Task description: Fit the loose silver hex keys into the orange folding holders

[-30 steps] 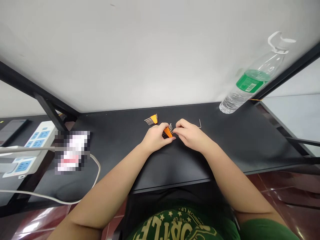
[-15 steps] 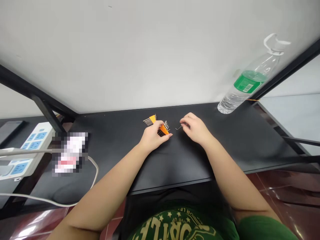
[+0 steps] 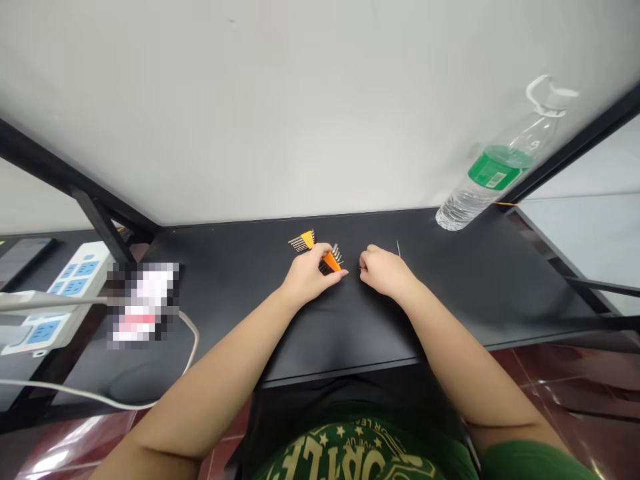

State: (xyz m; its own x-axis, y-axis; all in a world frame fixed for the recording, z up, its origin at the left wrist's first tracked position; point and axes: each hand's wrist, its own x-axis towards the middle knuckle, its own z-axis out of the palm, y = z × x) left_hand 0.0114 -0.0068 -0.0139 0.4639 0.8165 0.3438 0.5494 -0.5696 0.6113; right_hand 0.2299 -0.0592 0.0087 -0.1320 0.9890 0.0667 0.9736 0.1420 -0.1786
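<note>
My left hand (image 3: 309,275) is closed on an orange hex key holder (image 3: 332,261), thumb and fingers gripping it low over the black tabletop. Slim metal hex keys (image 3: 299,245) fan out from the holder's far end, and several short bent ends (image 3: 337,253) stick out near my fingertips. Part of the holder is covered by the hand. Just to the right, apart from the holder, my right hand (image 3: 384,270) is closed with its fingers curled in. A thin metal hex key (image 3: 399,248) shows behind its knuckles; the rest is hidden by the hand.
A large water bottle (image 3: 493,167) with a green label stands at the back right by the wall. On the left are a white power strip (image 3: 75,280), a blurred-out flat object (image 3: 145,303) and a white cable (image 3: 193,340). Black frame bars flank the table (image 3: 225,267).
My right hand has turned and its fingers have curled in more. The hex key's bent tip, earlier pointing left, is out of sight; a thin rod now shows behind the hand. My left hand keeps its hold.
</note>
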